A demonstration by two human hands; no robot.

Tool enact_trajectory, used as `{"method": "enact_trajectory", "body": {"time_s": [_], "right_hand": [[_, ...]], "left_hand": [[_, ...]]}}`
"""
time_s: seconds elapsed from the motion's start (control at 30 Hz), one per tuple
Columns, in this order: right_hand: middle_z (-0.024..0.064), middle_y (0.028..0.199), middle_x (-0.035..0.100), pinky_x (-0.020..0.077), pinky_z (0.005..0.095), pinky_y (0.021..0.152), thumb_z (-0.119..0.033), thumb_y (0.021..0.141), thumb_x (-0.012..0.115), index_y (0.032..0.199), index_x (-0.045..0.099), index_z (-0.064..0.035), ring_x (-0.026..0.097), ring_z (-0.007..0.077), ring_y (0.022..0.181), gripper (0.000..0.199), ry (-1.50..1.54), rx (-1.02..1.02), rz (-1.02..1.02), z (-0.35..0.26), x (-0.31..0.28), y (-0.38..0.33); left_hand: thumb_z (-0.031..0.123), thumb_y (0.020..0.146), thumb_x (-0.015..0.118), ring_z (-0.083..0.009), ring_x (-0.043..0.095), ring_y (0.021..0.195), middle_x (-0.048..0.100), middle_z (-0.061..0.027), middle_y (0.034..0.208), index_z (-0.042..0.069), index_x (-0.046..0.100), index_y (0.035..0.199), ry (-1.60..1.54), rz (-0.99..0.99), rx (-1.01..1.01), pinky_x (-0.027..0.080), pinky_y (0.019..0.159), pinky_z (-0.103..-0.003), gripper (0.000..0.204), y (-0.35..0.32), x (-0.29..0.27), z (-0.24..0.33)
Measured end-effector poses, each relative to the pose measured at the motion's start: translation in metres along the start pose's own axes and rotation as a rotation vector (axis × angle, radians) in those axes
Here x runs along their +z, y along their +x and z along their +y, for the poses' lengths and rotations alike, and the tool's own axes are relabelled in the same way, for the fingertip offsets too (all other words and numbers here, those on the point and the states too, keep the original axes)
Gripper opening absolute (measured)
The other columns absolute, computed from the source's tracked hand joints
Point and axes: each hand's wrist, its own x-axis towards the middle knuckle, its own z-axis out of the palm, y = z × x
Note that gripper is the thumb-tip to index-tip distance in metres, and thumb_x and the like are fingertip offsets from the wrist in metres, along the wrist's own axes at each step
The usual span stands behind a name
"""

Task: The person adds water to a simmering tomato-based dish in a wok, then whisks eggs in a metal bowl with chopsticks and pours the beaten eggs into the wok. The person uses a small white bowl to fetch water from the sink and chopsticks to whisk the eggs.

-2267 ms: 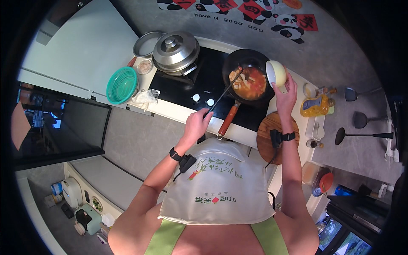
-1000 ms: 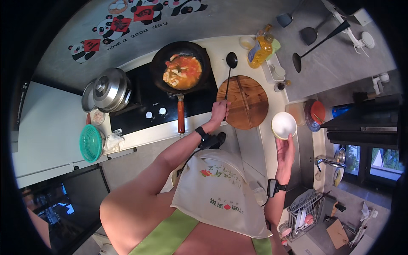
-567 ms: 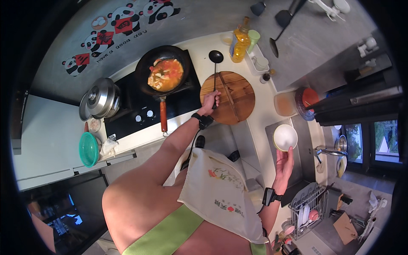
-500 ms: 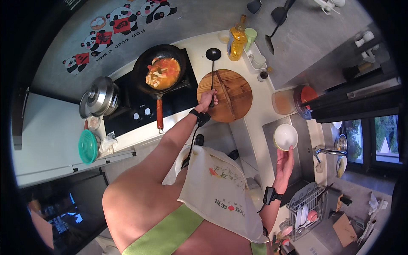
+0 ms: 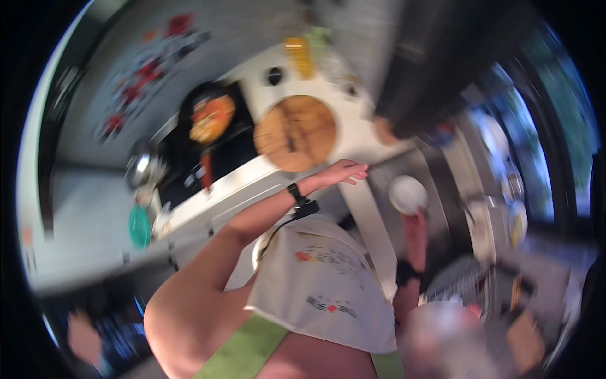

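Observation:
My left hand [image 5: 341,172] is off the black ladle and holds nothing, its fingers stretched out over the counter edge near the sink. The ladle [image 5: 274,76] lies across the round wooden lid [image 5: 315,126], its bowl end past the lid's far edge. At the right, over the sink [image 5: 445,208], my right hand [image 5: 415,230] grips a small white bowl [image 5: 408,194] by its near side. A wok [image 5: 187,129] stands on the black cooktop [image 5: 243,142] with orange-red food [image 5: 212,119] in it. Motion blurs the whole view.
Behind the lid stands a yellow oil bottle [image 5: 299,58]. A metal pot [image 5: 145,165] is left of the wok, with a green basin [image 5: 139,226] nearer. A dish rack [image 5: 457,281] stands below the sink. A blurred pale shape [image 5: 445,335] fills the lower right.
My left hand has let go of the ladle and moved right toward the sink. The ladle stays on the lid. My right hand still holds the bowl. The view has swung to the right.

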Motion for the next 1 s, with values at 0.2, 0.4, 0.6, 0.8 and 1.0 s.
{"method": "enact_trajectory", "body": {"time_s": [0.2, 0.4, 0.6, 0.8, 1.0], "right_hand": [[0.0061, 0.118, 0.070, 0.0573, 0.0364, 0.097, -0.027, 0.099, 0.071, 0.125, 0.064, -0.0039, 0.069, 0.0197, 0.110, 0.035, 0.126, 0.095, 0.198, -0.019, -0.060, 0.007], [0.0077, 0.121, 0.068, 0.0607, 0.0348, 0.090, -0.028, 0.097, 0.074, 0.127, 0.063, -0.0035, 0.069, 0.0207, 0.109, 0.040, 0.210, 0.094, 0.215, -0.037, -0.098, -0.008], [0.0238, 0.158, 0.043, 0.0377, 0.0478, 0.119, -0.040, 0.096, 0.074, 0.155, 0.039, 0.0031, 0.046, 0.0365, 0.145, 0.081, -1.211, -0.382, 0.866, -0.081, -0.144, 0.016], [0.0285, 0.155, 0.044, 0.0379, 0.0486, 0.118, -0.039, 0.094, 0.074, 0.155, 0.037, 0.0045, 0.046, 0.0439, 0.141, 0.083, -1.586, -0.509, 0.729, -0.127, -0.178, 0.036], [0.0286, 0.148, 0.052, 0.0404, 0.0472, 0.115, -0.035, 0.098, 0.068, 0.153, 0.040, 0.0065, 0.050, 0.0429, 0.138, 0.074, -1.459, -0.464, 0.733, -0.107, -0.174, 0.043]], "left_hand": [[0.043, 0.101, 0.069, -0.0210, 0.066, 0.116, 0.066, -0.0131, 0.129, -0.001, 0.056, 0.136, -0.261, -0.294, -0.281, 0.054, 0.104, -0.037, 0.058, 0.092, 0.139, -0.009], [0.034, 0.102, 0.069, -0.0239, 0.065, 0.121, 0.066, -0.0155, 0.131, -0.002, 0.056, 0.136, -0.387, -0.327, -0.329, 0.053, 0.107, -0.039, 0.052, 0.121, 0.182, -0.032], [0.025, 0.102, 0.068, -0.0247, 0.065, 0.124, 0.066, -0.0156, 0.131, -0.004, 0.055, 0.135, -0.364, -0.263, -0.286, 0.052, 0.109, -0.039, 0.047, 0.165, 0.209, -0.035], [0.025, 0.102, 0.067, -0.0246, 0.065, 0.124, 0.066, -0.0156, 0.131, -0.004, 0.056, 0.135, -0.363, -0.243, -0.256, 0.052, 0.109, -0.039, 0.046, 0.178, 0.214, -0.024], [0.024, 0.101, 0.068, -0.0238, 0.066, 0.123, 0.066, -0.0152, 0.131, -0.005, 0.056, 0.134, -0.412, -0.236, -0.246, 0.053, 0.108, -0.039, 0.045, 0.180, 0.215, -0.024]]}}
